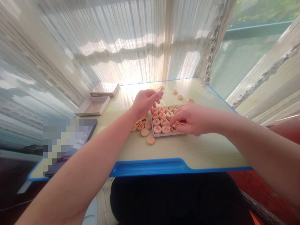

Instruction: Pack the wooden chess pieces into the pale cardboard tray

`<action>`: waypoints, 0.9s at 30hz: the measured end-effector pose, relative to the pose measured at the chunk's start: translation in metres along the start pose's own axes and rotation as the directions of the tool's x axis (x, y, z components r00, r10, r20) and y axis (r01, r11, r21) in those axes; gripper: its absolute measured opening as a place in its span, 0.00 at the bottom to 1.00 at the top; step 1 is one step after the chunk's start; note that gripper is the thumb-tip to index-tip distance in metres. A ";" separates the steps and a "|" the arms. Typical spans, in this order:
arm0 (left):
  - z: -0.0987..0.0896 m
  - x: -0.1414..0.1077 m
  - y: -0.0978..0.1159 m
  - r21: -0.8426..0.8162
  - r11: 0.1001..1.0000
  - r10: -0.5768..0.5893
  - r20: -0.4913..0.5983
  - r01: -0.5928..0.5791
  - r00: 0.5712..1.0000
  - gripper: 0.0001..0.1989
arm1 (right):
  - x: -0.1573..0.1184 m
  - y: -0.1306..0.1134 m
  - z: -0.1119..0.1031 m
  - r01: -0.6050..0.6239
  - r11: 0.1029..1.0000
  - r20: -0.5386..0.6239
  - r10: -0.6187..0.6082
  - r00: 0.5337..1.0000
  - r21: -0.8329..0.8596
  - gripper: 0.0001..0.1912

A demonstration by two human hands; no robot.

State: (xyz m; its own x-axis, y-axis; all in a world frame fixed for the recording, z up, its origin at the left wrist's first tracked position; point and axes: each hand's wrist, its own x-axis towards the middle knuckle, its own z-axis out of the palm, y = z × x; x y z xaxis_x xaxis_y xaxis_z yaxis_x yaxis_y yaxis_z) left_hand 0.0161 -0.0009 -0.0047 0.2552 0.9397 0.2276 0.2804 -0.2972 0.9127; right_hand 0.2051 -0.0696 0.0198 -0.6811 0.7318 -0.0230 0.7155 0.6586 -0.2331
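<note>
tray (161,135) on counter (138,153): packed discs (157,129) at its 9-o'clock side, 3 hidden | loose discs (150,140) left outside at 8, more at 12–1 | person's left hand (144,101) at 10: fingers half-curled, hold unclear | right hand (189,118) at 3: fingers bent onto discs, can't tell grip

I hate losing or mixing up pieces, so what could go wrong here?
The right hand is low among the pieces in the box, so its fingers might nudge neighbours out of their rows.

The wrist of the left hand appears close to the loose pieces beside the box; drawing that arm back could scatter some.

Several loose pieces show blank faces, so they might be mixed up unless turned over.
</note>
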 end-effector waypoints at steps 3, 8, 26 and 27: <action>0.000 -0.001 0.001 -0.002 1.000 0.005 0.002 -0.005 1.000 0.16 | 0.000 0.000 0.001 -0.014 1.000 0.033 0.015 0.999 -0.023 0.14; 0.000 -0.002 0.002 0.005 1.000 0.006 0.000 -0.006 1.000 0.15 | 0.000 0.001 0.001 -0.055 0.997 0.040 0.057 0.998 -0.059 0.15; -0.001 -0.003 0.001 0.221 0.971 0.098 -0.017 -0.091 0.995 0.17 | 0.005 -0.002 -0.002 -0.154 0.987 0.074 0.158 0.985 -0.055 0.13; -0.001 -0.003 0.000 0.230 0.968 0.104 -0.017 -0.097 0.994 0.17 | 0.005 -0.003 -0.001 -0.159 0.986 0.071 0.163 0.984 -0.052 0.13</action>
State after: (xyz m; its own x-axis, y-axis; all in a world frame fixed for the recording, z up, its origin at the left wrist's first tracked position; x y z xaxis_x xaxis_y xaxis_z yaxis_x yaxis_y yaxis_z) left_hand 0.0144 -0.0034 -0.0046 0.2672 0.9064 0.3271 0.4594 -0.4182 0.7836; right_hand 0.1996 -0.0672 0.0215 -0.5650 0.8148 -0.1300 0.8219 0.5418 -0.1760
